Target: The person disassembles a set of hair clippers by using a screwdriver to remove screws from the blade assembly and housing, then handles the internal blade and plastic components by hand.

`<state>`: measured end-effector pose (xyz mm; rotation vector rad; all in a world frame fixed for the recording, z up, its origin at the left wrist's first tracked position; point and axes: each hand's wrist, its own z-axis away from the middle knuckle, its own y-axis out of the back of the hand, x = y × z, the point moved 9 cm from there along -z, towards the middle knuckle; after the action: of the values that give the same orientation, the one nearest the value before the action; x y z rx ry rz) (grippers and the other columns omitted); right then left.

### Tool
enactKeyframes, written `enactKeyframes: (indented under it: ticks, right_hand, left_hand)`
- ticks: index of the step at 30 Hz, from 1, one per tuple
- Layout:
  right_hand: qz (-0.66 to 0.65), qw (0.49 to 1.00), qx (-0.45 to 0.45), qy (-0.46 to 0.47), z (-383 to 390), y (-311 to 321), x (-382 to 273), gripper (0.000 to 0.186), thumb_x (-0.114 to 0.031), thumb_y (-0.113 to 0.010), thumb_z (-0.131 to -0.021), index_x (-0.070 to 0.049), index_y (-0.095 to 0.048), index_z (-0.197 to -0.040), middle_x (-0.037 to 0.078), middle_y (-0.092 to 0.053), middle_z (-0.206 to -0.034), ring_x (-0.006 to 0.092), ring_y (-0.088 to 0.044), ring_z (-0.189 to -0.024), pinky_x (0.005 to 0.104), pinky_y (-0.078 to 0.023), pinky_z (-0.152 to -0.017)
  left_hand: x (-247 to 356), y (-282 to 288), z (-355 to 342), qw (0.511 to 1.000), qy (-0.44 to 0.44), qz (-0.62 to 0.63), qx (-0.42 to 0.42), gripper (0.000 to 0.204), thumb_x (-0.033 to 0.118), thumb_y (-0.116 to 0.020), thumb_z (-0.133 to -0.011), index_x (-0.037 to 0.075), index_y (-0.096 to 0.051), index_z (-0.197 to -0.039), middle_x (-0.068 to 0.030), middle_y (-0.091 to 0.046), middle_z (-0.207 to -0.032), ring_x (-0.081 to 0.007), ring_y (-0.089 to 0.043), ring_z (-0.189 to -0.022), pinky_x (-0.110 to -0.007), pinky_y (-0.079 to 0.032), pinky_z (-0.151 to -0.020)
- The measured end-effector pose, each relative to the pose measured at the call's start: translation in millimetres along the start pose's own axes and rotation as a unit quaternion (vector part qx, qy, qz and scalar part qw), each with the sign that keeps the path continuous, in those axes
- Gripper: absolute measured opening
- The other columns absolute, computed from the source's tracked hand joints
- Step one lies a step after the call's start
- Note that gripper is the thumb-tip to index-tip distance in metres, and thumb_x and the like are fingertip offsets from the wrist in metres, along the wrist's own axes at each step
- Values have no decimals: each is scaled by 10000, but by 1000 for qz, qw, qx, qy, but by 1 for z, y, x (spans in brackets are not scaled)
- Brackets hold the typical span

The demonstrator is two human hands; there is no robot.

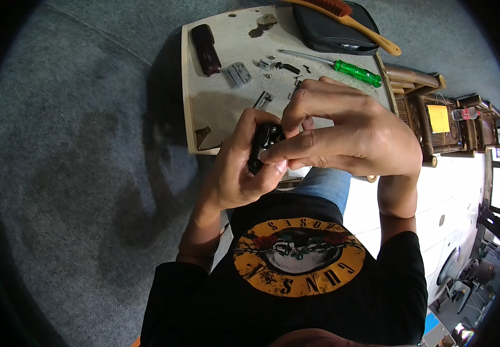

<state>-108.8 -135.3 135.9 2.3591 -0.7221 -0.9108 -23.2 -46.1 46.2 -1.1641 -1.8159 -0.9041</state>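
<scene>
In front of my shirt, over the table's near edge, my left hand (235, 168) is wrapped round a small black housing (267, 140) with shiny metal parts inside. My right hand (342, 130) reaches across it from the right, fingers bent and tips closed together at the housing. Whatever lies between those fingertips is hidden. Just beyond the hands, a thin metal bracket (263, 100) rests on the table. Farther off lie a grey metal block-like part (238, 74), a small metal piece (264, 65) and a black curved part (287, 68).
The worn pale table (204, 104) also bears a dark maroon casing (205, 50), a green-handled screwdriver (357, 73), a black zipped case (334, 29) and a wooden-handled brush (371, 36) lying over the case. To the right stands bamboo furniture (417, 115) with a plastic bottle (465, 114).
</scene>
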Motion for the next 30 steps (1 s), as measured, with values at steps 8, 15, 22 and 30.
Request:
enactKeyframes:
  ticks: [8, 15, 22, 30]
  right_hand:
    - [-46, 998, -41, 3, -10, 1, -4, 339, -231, -867, -740, -109, -864, -1057, 71, -645, -947, 220, -673, -871, 382, -543, -730]
    - [-61, 995, -75, 3, -16, -3, -5, 269, -122, -848, -782, -62, -810, -1041, 72, -681, -945, 267, -690, -925, 410, -570, -800]
    - [-66, 993, -94, -15, -18, -1, -3, 304, -110, -847, -771, -3, -783, -1048, 85, -702, -981, 275, -707, -958, 395, -581, -802]
    - [-68, 995, -58, -31, -17, 1, -2, 256, -126, -838, -794, 3, -788, -1009, 86, -679, -947, 247, -710, -895, 377, -573, -744]
  left_hand:
    - [3, 0, 3, 999, -42, 21, 12, 460, 124, -639, -946, -67, -449, -1319, -118, -591, -1004, -124, -588, -821, -305, -497, -689]
    - [0, -10, 3, 993, 30, 101, -55, 418, 102, -619, -955, -22, -466, -1324, -89, -566, -1064, -119, -556, -884, -293, -481, -729]
    - [-1, -9, 4, 993, 43, 92, -57, 388, 91, -609, -950, -17, -474, -1297, -84, -572, -1042, -112, -552, -889, -290, -481, -768]
    - [5, -4, 2, 996, 53, 64, -45, 433, 128, -621, -964, -45, -461, -1327, -135, -614, -1067, -144, -615, -922, -323, -522, -781]
